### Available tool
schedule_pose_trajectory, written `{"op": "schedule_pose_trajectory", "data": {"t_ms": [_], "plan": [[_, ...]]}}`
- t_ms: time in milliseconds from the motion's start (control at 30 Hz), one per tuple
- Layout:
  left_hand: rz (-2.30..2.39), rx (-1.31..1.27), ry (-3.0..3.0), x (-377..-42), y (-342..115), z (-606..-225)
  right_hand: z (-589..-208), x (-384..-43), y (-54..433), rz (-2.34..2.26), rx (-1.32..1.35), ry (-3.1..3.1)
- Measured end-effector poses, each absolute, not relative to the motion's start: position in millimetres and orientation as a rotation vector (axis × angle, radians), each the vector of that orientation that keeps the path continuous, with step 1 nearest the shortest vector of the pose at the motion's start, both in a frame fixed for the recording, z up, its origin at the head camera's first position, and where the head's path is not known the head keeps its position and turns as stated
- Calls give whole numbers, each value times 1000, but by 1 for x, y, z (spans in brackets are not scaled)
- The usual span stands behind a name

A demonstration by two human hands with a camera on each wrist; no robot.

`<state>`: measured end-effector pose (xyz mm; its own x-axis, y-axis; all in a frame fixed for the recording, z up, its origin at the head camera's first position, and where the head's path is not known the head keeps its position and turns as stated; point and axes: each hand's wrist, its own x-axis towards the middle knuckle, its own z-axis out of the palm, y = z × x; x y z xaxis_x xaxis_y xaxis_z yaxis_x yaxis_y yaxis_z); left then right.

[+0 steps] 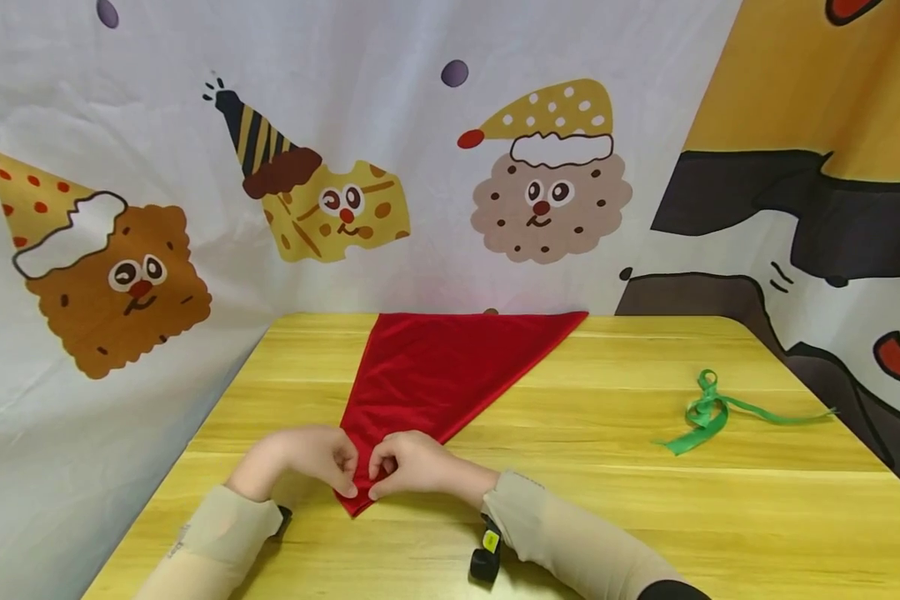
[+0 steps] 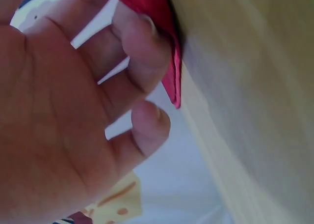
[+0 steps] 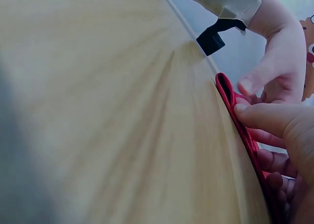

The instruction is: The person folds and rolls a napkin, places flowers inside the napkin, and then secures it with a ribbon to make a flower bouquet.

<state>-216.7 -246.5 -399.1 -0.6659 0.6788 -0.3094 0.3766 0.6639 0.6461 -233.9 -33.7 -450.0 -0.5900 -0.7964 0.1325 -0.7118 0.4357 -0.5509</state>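
A red cloth (image 1: 438, 367) lies on the wooden table, folded into a rough triangle whose narrow tip points toward me. My left hand (image 1: 318, 457) is at the left side of that tip, its thumb and curled fingers on the fabric. Close beside it, my right hand (image 1: 420, 465) pinches the cloth from the right. In the right wrist view, the right thumb (image 3: 267, 117) presses on a rolled fold of the cloth (image 3: 225, 89). The left wrist view shows bent left fingers (image 2: 144, 47) against the cloth's edge (image 2: 147, 0); the left thumb's contact is hidden there.
A curled green ribbon (image 1: 697, 437) lies on the right part of the wooden table (image 1: 607, 500). Behind the far edge hangs a white curtain (image 1: 435, 275) printed with cartoon biscuits and cheese. A black camera (image 1: 484, 565) hangs below the right wrist.
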Motion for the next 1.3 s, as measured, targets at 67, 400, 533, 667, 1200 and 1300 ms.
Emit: {"op": "schedule_pose_trajectory", "data": {"t_ms": [67, 400, 533, 667, 1200, 1300], "plan": [[671, 802, 2410, -214, -242, -398, -450, -234, -33, -862, -1335, 2532], [494, 732, 2545, -203, -230, -392, -449, -236, -33, -851, -1352, 2511], [537, 757, 2486, -206, -233, -393, -449, -237, -32, -867, -1355, 2488], [617, 791, 2389, -211, -240, -392, -448, -238, -30, -870, -1343, 2478], [780, 889, 2341, -219, -253, -387, -439, -245, -24, -892, -1309, 2380], [805, 972, 2346, -223, -254, -386, -437, -245, -23, -936, -1273, 2346]]}}
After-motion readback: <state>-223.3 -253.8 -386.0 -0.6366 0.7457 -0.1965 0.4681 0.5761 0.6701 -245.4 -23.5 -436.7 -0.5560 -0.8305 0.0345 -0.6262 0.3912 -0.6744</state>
